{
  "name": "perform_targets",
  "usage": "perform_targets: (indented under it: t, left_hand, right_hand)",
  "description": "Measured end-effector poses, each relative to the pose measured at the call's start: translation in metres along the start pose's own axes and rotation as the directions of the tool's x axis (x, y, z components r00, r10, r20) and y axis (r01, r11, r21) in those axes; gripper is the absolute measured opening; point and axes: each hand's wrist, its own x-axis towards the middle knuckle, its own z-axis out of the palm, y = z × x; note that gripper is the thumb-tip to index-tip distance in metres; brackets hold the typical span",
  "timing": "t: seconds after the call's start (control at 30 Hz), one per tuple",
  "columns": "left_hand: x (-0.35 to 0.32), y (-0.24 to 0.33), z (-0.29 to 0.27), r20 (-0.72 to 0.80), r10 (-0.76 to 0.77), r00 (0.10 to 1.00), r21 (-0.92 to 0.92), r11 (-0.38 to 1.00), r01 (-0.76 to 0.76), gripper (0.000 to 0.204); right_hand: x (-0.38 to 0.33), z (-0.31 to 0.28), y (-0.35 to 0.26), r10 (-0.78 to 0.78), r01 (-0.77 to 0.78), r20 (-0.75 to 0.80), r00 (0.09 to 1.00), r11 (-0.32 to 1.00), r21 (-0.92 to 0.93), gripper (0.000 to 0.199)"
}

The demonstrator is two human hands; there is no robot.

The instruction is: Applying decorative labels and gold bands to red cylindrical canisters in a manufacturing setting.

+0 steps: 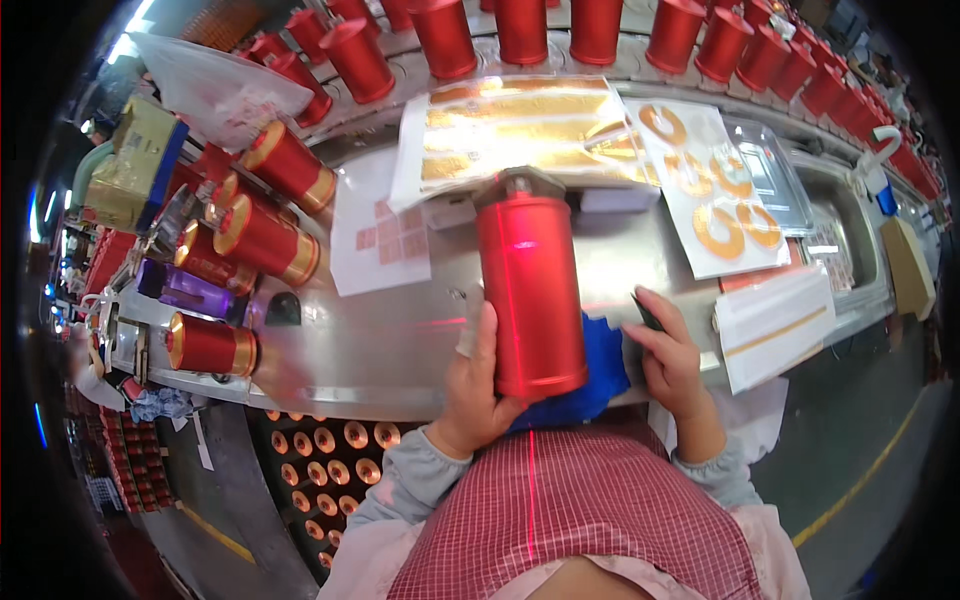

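My left hand point(478, 385) is closed around the lower left side of a glossy red cylindrical canister point(530, 300). The canister tilts slightly, its far end against a dark angular block point(518, 184). A thin red light line runs down the canister and over the checked apron. Something pale is on my left fingers. To the right, my right hand point(672, 355) pinches a thin, dark, pointed tool point(648, 312), apart from the canister; its exact kind is unclear. A crumpled blue cloth point(605, 365) lies beside the canister's near end, partly hidden by it.
Gold sticker sheets point(520, 130) lie at the far side of the metal bench point(360, 350). A white sheet with gold ring stickers point(705, 200) is at right, by a sink point(850, 250). Red-and-gold canisters point(265, 240) lie at left. Red canisters point(440, 40) line a conveyor behind.
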Motion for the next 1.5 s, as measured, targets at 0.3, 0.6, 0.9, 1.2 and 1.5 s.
perform_targets:
  t: [0.3,0.6,0.9,1.2,1.5]
  left_hand:
    - [-0.002,-0.002,0.005,0.0,-0.02,1.0,0.086,0.996,0.02,0.091]
    - [-0.007,-0.004,0.011,-0.133,-0.061,0.989,-0.013,0.998,0.06,0.097]
    - [-0.002,0.002,0.015,-0.115,-0.099,0.988,-0.106,0.991,0.087,0.096]
    - [0.001,0.007,0.013,-0.095,-0.111,0.989,-0.076,0.992,0.104,0.09]
    - [-0.004,0.003,0.008,-0.088,-0.089,0.992,0.06,0.994,0.094,0.094]
  right_hand:
    - [0.002,0.01,-0.007,-0.161,0.166,0.05,0.986,0.979,-0.118,0.038]
    - [-0.02,-0.062,0.016,-0.17,0.098,-0.149,0.974,0.911,-0.4,0.028]
    - [-0.1,-0.152,0.053,0.299,-0.347,-0.21,0.931,0.545,-0.763,0.029]
    - [-0.082,-0.153,0.045,0.301,-0.384,-0.238,0.923,0.724,-0.573,0.037]
    - [-0.072,-0.14,0.036,0.32,-0.32,-0.104,0.942,0.756,-0.571,0.014]
